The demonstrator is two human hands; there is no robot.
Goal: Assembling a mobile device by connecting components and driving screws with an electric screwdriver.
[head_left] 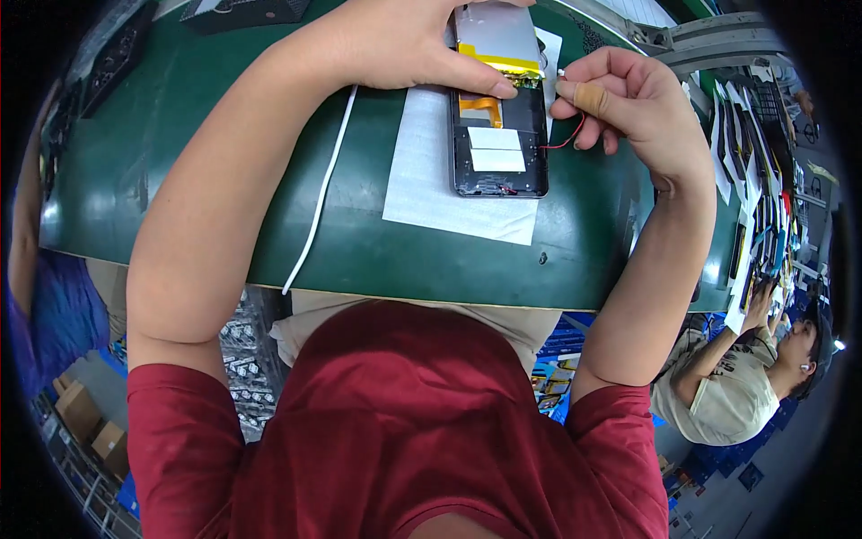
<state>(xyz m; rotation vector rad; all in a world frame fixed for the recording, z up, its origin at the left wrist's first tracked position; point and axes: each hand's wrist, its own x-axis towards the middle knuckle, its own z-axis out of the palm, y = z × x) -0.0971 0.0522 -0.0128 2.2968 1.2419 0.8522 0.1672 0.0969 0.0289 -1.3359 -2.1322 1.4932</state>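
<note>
An opened black handheld device (498, 184) lies on a white sheet, its inside facing up. A silver flat battery (503, 34) with yellow tape (489, 59) covers its far part; an orange flex cable (483, 108) and a white pad (496, 150) show nearer me. My left hand (404, 45) grips the device from the left, thumb across it below the tape; its other fingers are partly cut off by the upper edge. Right of the device, my right hand (620, 99), a tan bandage on one finger, pinches a small white connector (561, 74). A thin red wire (567, 142) runs from the casing toward that hand.
The white sheet (417, 193) rests on a green table (350, 247). A white cable (321, 202) hangs over the near edge, left of the sheet. Black trays (242, 13) stand at the far left. At right, a co-worker (732, 386) sits by rows of parts (763, 216).
</note>
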